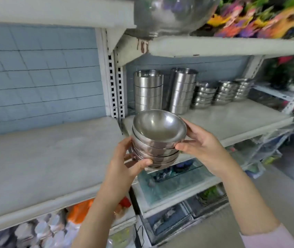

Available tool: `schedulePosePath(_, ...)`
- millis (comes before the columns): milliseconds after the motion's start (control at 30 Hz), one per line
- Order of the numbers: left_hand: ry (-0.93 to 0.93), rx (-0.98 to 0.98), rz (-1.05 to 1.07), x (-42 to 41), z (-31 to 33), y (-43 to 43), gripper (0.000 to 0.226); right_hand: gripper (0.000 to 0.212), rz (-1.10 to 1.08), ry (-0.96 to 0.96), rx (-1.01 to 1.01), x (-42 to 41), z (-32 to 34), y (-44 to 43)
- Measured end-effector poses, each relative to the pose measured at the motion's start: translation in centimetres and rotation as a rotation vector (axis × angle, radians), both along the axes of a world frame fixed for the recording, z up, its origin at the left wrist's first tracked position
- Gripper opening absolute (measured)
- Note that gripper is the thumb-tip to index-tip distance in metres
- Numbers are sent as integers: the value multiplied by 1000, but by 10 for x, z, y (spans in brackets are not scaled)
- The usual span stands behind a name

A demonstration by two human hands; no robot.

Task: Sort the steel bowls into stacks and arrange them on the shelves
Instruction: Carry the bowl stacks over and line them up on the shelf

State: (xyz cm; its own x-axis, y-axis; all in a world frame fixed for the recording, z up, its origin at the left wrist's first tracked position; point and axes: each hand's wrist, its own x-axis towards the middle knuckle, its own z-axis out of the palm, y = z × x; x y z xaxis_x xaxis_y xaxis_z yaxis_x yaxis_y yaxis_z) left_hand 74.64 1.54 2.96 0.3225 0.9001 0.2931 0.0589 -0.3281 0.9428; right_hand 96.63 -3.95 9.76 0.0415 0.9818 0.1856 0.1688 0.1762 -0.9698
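Note:
I hold a stack of several nested steel bowls (158, 138) in the air, just in front of the white shelf's (232, 120) front left corner. My left hand (124, 165) grips the stack low on its left side, thumb under the bottom bowl. My right hand (200, 145) clasps the right side near the top. At the back of that shelf stand two tall stacks of straight-sided steel bowls (148, 90) (183, 90) and three low stacks of small round bowls (223, 93).
A bare grey shelf (44, 161) runs to the left, with a blue tiled wall behind it. A large steel bowl (175, 13) and colourful artificial flowers (253, 18) sit on the shelf above. Glass trays and packaged goods fill the lower shelves.

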Motion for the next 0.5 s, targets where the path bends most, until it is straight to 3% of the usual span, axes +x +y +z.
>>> schedulePosePath(167,48,-12,-83,83,-1,1,73,69,-93,27,5,77,-6,-20)
schedulePosePath(500,12,-126,-226,249,-19,51,66,75,-266,-1,-46,229,-26,1)
